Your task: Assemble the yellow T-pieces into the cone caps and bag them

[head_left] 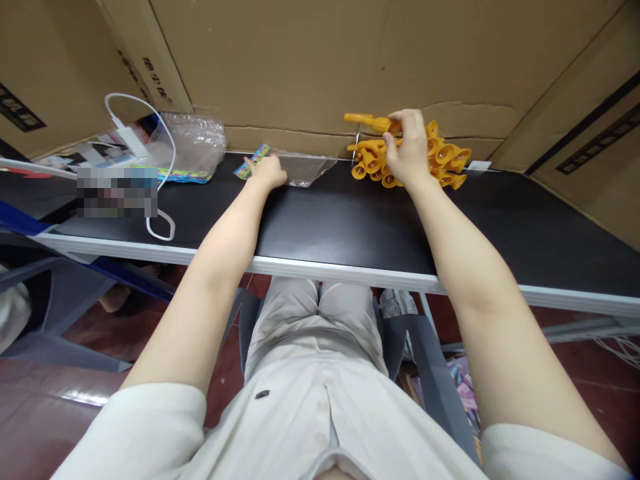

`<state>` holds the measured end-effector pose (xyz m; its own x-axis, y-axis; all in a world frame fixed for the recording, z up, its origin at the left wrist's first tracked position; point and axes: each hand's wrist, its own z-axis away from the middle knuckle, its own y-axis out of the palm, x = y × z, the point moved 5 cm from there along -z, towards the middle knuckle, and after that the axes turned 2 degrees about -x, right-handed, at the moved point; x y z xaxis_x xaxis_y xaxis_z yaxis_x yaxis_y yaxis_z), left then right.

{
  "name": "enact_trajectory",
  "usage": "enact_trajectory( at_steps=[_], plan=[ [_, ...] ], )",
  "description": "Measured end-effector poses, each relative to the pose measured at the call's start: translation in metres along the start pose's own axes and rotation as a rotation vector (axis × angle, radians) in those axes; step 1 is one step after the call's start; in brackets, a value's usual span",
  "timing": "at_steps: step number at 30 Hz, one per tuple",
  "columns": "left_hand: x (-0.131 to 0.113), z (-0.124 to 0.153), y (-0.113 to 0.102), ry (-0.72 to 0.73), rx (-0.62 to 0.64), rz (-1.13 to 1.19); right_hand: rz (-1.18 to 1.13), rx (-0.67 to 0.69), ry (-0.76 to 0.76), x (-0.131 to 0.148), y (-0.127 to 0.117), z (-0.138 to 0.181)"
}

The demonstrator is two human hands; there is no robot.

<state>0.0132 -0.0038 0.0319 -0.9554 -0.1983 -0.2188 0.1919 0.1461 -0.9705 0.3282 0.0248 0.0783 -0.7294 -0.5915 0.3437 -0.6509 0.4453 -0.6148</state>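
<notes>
My left hand (pixel 267 172) is closed at the upper end of a clear plastic bag (pixel 303 170) with a colourful printed header (pixel 254 160). The bag lies flat on the black table, its clear part stretching to the right. In my right hand (pixel 410 150) is an orange-yellow plastic toy horn (pixel 367 122), its narrow end pointing left and its other end hidden by my fingers. Just below and behind that hand lies a pile of similar toy horns (pixel 447 155), with several funnel-shaped ends facing me.
At left on the black table (pixel 345 227) lies a stack of clear bags (pixel 193 143) with printed headers. Beside it are a white cable (pixel 173 143) with a white plug and a blurred-out patch. Cardboard walls (pixel 310 60) stand behind. A metal edge (pixel 320 270) runs along the front.
</notes>
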Motion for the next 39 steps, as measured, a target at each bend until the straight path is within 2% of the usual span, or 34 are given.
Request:
enact_trajectory(
  at_steps=[6,8,12,16,22,29,35,39],
  plan=[
    [-0.027,0.003,0.008,0.223,-0.017,0.093,-0.136,0.227,0.022,0.023,0.025,0.004],
    [-0.031,0.004,0.011,0.231,-0.002,0.059,-0.160,0.295,0.024,0.023,0.034,0.005],
    [-0.025,0.006,0.010,0.134,-0.017,-0.016,-0.165,0.377,0.040,0.015,0.048,0.007],
    [-0.019,0.007,0.005,0.058,-0.013,-0.032,-0.176,0.403,0.045,0.011,0.056,0.009],
    [-0.021,0.004,0.010,0.061,-0.025,0.007,-0.147,0.462,0.039,0.017,0.063,0.015],
    [-0.030,0.007,0.011,0.153,-0.023,-0.029,-0.048,0.522,0.074,0.011,0.073,0.023],
    [-0.038,0.014,0.006,0.218,-0.076,-0.056,-0.030,0.491,0.045,0.007,0.079,0.022],
    [-0.048,0.019,0.006,0.305,-0.130,-0.049,-0.073,0.445,0.008,0.016,0.077,0.022]
  ],
)
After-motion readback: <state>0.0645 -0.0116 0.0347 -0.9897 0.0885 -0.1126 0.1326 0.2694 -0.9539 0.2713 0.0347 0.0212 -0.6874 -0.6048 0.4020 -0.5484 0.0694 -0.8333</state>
